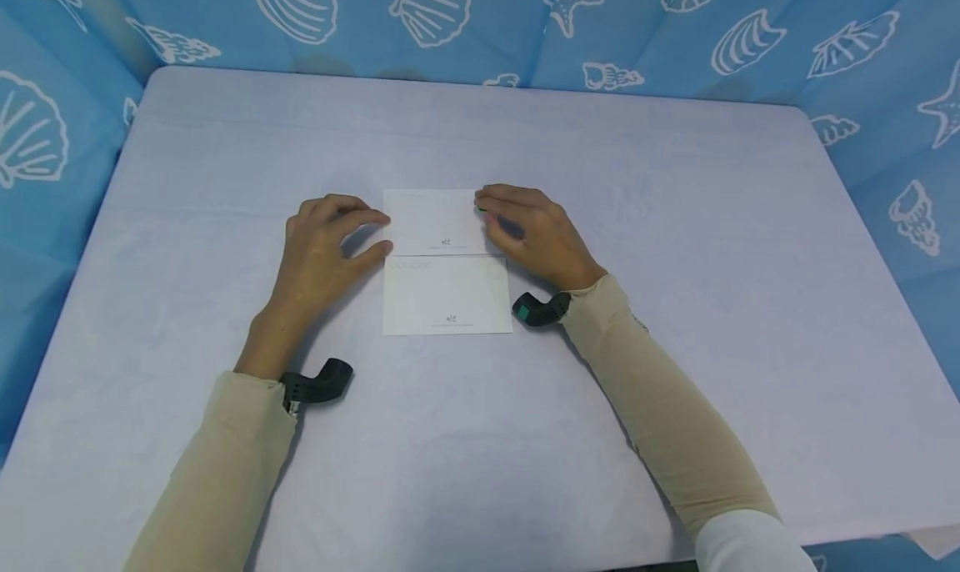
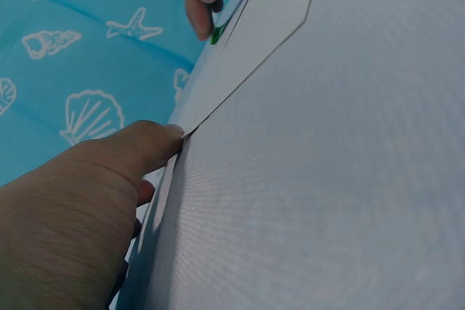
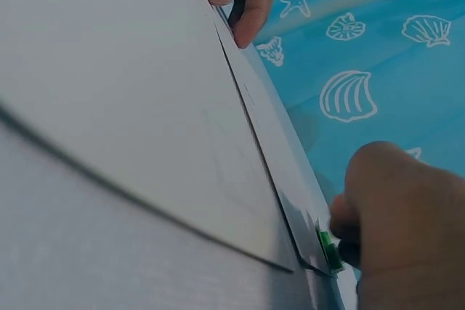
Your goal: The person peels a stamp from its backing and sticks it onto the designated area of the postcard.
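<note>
Two white cards lie one above the other in the head view: the far card (image 1: 431,218) and the near card (image 1: 447,297), each with a small printed mark low on its face. My left hand (image 1: 322,238) touches the left edge of the far card with thumb and forefinger spread apart. At that card's right edge, my right hand (image 1: 528,226) pinches a small green piece (image 3: 329,250), whose exact kind I cannot tell. Its fingers hide most of that piece in the head view. A narrow dark line runs between the cards.
A white cloth covers the table (image 1: 480,439). Behind it and at both sides hangs a blue curtain (image 1: 502,22) with white shell prints. Dark wrist-worn devices sit at the left wrist (image 1: 318,382) and the right wrist (image 1: 542,309), close above the cloth.
</note>
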A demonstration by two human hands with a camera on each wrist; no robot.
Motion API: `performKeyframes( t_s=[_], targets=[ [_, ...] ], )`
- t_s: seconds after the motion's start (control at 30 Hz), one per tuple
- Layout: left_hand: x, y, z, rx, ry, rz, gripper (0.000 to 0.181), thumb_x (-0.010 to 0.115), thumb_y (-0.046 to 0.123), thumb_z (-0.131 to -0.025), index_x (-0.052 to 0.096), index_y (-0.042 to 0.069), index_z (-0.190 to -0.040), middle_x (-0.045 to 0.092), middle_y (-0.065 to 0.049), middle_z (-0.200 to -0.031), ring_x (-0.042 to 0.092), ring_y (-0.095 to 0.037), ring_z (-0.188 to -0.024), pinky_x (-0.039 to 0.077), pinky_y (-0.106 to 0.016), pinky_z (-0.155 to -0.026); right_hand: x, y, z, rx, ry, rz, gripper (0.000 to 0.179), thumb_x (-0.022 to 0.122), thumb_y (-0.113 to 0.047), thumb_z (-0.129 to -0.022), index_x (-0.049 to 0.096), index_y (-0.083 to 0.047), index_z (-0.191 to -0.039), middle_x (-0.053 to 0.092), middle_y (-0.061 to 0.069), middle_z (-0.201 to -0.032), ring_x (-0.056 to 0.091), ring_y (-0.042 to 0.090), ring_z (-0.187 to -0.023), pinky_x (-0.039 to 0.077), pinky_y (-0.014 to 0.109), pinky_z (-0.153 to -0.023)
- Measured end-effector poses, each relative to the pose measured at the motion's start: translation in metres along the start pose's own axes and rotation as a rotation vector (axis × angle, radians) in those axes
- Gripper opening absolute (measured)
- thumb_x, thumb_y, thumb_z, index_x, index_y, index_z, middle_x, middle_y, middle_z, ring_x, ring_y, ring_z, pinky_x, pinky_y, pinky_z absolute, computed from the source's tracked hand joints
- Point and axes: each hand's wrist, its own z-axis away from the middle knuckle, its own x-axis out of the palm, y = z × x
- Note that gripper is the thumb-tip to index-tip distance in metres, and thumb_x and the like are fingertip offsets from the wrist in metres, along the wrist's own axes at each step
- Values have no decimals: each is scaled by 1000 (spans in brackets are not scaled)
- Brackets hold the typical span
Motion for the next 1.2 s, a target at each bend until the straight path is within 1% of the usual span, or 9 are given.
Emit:
performKeyframes(
  t_s=[0.17,0.3,0.37,0.53,0.6,0.7,1.03,1.13,1.2],
  targets=[
    [0,0,-1,6,8,5,29,71,32,-80,68,21,-106,53,-1,-117,39,-25,-116,25,-45,-95,0,-1,1,31,-76,41,32,55,-25,-92,63,-11,-119,56,1,-127,49,12,-118,37,25,-100],
    [0,0,-1,-1,7,5,28,71,32,-80,68,21,-106,53,0,-117,38,-24,-116,25,-45,-95,0,0,1,29,-77,40,32,54,-25,-92,62,-11,-120,55,1,-127,49,13,-118,36,26,-100],
    [0,0,0,-4,4,5,28,71,32,-80,68,21,-106,53,0,-117,39,-24,-116,25,-45,-95,1,1,1,22,-50,24,32,54,-25,-92,62,-11,-120,55,1,-127,49,13,-118,36,26,-100],
    [1,1,1,-7,5,4,28,71,31,-80,68,21,-106,53,0,-117,38,-24,-116,25,-44,-95,1,2,-1,-21,96,-15,31,54,-17,-91,62,-8,-119,55,3,-127,48,13,-120,36,27,-100],
    [1,0,1,-6,7,4,28,71,31,-80,68,21,-106,53,0,-116,39,-24,-116,25,-44,-94,0,2,-2,-31,141,-19,30,53,-15,-91,62,-7,-119,55,3,-127,47,12,-121,35,26,-101],
    [2,0,1,-4,10,4,28,72,31,-80,68,21,-106,54,-1,-116,39,-24,-115,26,-45,-94,0,2,-3,-33,160,-22,31,52,-14,-91,61,-7,-120,54,3,-128,46,12,-122,35,26,-101],
    [1,1,1,-3,7,9,28,71,31,-80,68,21,-106,53,-1,-116,39,-25,-116,25,-45,-94,2,4,-1,-28,111,-35,29,55,-17,-90,64,-8,-116,58,4,-124,49,14,-118,37,27,-100],
    [0,1,1,-5,5,6,28,71,31,-80,68,21,-106,53,-1,-117,38,-25,-116,25,-45,-95,2,4,0,-11,79,-29,28,56,-18,-90,65,-8,-115,59,5,-121,50,15,-117,37,27,-99],
    [0,2,0,-5,4,5,28,71,31,-80,68,21,-106,53,-1,-117,38,-25,-116,25,-45,-95,2,4,0,13,42,-13,27,56,-19,-91,66,-9,-114,60,5,-120,51,14,-116,36,26,-100]
  ],
)
